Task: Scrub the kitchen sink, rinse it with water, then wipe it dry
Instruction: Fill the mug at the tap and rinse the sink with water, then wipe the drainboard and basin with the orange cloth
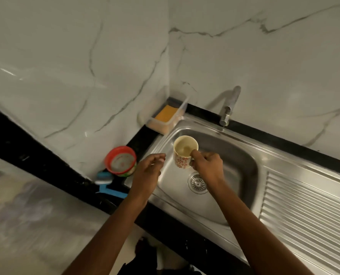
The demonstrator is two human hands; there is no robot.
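The steel sink [238,155] has a round drain strainer [197,183] at the bottom of its basin. Over the basin's left side my right hand [206,165] grips a cream mug [185,150] with a red pattern, thumb on its rim; the mug stands upright and looks empty inside. My left hand [148,171] hovers just left of the mug above the sink's left rim, fingers loosely bent and holding nothing. The tap [228,108] stands behind the basin, with no water running.
A clear plastic tray with a yellow sponge [166,114] sits in the corner behind the sink. A red-lidded tub [120,160] and a blue brush [107,185] lie on the black counter to the left. The ribbed drainboard [308,211] extends right. Marble walls close in behind.
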